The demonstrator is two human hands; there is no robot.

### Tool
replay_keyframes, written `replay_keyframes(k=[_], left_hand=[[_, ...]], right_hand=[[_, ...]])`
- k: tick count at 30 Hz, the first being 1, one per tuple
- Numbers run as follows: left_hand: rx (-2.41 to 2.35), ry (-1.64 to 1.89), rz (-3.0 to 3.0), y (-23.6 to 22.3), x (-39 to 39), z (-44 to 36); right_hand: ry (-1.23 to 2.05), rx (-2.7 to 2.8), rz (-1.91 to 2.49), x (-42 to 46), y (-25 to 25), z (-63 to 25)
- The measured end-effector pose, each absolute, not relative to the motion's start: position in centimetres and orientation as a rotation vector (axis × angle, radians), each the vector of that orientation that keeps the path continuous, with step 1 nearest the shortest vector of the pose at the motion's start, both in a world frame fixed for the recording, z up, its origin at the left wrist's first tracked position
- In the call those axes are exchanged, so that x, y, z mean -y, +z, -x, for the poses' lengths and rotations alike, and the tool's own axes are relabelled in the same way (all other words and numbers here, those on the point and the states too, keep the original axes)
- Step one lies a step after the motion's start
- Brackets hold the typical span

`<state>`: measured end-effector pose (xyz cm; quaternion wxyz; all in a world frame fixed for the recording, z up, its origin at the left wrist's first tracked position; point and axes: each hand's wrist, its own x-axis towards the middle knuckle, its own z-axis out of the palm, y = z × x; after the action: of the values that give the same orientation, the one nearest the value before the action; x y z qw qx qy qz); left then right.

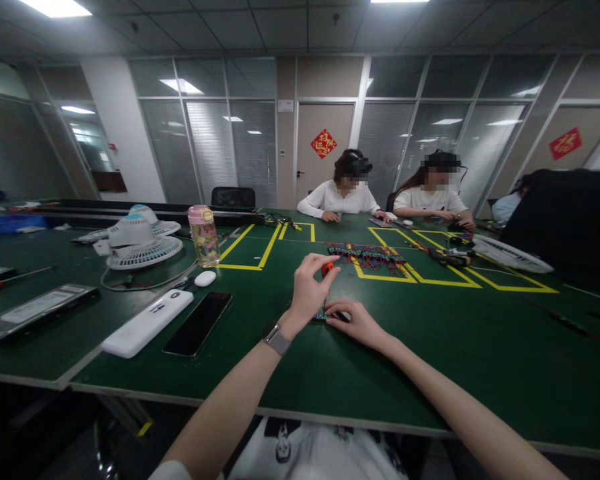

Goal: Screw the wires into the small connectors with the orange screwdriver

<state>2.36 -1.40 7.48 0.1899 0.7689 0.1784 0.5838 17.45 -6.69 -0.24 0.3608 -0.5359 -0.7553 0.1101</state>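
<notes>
My left hand (pixel 306 288), with a watch on its wrist, is closed round the orange-red handle of a small screwdriver (pixel 327 269). The screwdriver stands nearly upright, and its shaft runs down to a small green circuit board (pixel 320 317) on the table. My right hand (pixel 356 323) rests low on the tabletop, thumb and fingers closed on the board's right side. Fingers partly cover the board, so the exact spot under the tip cannot be made out. Just beyond my hands lies a row of small boards with red and blue wires (pixel 367 256).
On the left are a black phone (pixel 199 324), a white power bank (pixel 149 323), a white case (pixel 205 279), a drink bottle (pixel 205 240), white fans (pixel 145 250) and a hard drive (pixel 37 310). Yellow tape (pixel 445 283) marks the green table (pixel 430 347). Co-workers sit opposite.
</notes>
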Motion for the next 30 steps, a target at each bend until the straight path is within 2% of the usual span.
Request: replay_keyframes(k=[4,10,16,22,30], left_hand=[[-0.593,1.654,-2.191,7.41,1.47,-2.23],[-0.438,1.542,-2.182,7.34,1.38,-2.45],[-0.614,1.636,-2.203,7.45,1.52,-2.29],[-0.478,1.536,-2.113,7.70,1.52,-2.24],[-0.569,1.621,-2.158,7.49,1.51,-2.30]], right_hand=[[0.272,1.943,1.370,6.68,-0.33,-17.47],[0.283,1.946,1.377,6.68,-0.29,-17.49],[0.286,1.942,1.384,6.68,-0.30,-17.45],[0.288,1.944,1.394,6.69,-0.32,-17.45],[0.295,1.942,1.386,6.49,-0.69,-17.67]])
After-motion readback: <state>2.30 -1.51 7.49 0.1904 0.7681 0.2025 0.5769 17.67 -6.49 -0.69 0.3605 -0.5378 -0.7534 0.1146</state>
